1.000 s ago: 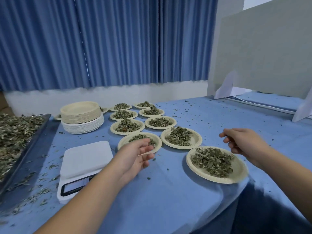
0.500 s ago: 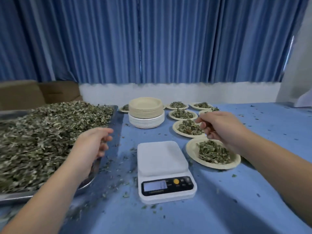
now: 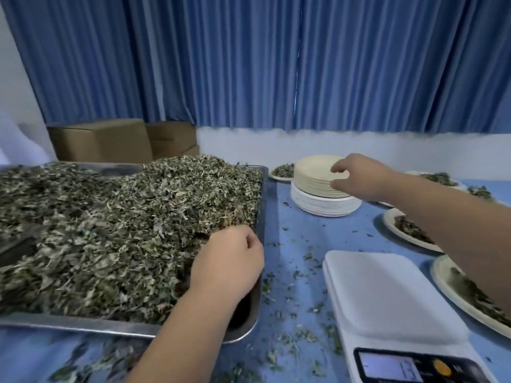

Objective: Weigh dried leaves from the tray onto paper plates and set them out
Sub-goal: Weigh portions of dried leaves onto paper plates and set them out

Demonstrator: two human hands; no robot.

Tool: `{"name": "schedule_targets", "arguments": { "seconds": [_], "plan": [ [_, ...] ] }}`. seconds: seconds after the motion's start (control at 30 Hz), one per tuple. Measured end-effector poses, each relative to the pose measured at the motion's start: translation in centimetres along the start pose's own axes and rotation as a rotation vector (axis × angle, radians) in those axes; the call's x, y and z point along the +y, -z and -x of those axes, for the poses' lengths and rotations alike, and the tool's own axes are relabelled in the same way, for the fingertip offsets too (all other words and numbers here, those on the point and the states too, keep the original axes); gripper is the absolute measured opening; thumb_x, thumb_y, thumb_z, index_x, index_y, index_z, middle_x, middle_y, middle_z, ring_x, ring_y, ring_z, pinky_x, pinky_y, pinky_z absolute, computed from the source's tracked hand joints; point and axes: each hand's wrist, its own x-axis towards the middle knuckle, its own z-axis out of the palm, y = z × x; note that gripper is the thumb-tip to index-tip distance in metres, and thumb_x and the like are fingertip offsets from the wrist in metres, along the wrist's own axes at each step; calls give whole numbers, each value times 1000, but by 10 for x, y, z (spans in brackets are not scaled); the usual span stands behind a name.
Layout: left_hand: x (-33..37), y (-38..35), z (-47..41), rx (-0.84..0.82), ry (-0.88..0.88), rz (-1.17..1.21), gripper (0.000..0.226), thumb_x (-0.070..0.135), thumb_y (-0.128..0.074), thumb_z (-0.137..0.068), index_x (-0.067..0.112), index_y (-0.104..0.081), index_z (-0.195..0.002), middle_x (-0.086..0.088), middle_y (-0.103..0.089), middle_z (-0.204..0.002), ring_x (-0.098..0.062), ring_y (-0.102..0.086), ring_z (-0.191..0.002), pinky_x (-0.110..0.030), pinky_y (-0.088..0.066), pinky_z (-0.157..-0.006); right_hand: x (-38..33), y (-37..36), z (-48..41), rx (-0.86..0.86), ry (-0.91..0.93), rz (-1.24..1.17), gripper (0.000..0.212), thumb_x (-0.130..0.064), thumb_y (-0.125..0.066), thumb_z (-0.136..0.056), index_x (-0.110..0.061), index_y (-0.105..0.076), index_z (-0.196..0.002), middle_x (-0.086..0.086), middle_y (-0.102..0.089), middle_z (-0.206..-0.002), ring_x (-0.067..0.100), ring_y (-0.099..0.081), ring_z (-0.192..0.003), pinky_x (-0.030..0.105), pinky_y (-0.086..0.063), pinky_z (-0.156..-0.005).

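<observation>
Now, L hand [image 3: 229, 264] curled in tray [image 3: 83, 325] leaves [image 3: 110, 230], grip unclear; R hand [image 3: 362, 178] grip clamped on plate stack [image 3: 312, 176] rim.

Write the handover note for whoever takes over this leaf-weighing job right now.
Left hand: fingers curled into the dried leaves at the tray's right end.
Right hand: pinching the top rim of the stack of empty plates.
Scale: platform bare, display lit.
Done: several filled plates set out at right.
Left: put a plate on the scale, add leaves, weigh, set it out.
</observation>
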Motion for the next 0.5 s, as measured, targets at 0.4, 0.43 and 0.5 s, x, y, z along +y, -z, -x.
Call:
{"name": "schedule_targets", "arguments": {
  "seconds": [0.4,0.43,0.5],
  "plan": [
    [-3,1,0,-41,35,-11,19,28,-44,-90,27,-61,-80,7,-62,-68,-15,-54,-56,-24,-34,-47,12,-20,-42,-31,-80,2,29,-10,-43,-93,-11,-72,-99,0,-64,-83,23,-55,-83,27,-41,-66],
    [-3,1,0,-43,35,-12,19,29,-44,-90,27,-61,-80,7,-62,-68,-16,-54,-57,-24,-34,-47,12,-21,-44,-8,-69,15,29,-8,-44,-93,-9,-73,-98,3,-67,-90,25,-55,-90,28,-41,-71],
    [-3,1,-1,-50,32,-9,19,29,-44,-90,26,-61,-80,6,-62,-69,-17,-53,-56,-25,-34,-48,12,-21,-45,2,-54,20,28,-7,-45,-92,-5,-73,-97,7,-69,-94,27,-56,-93,28,-40,-73]
  ]
}}
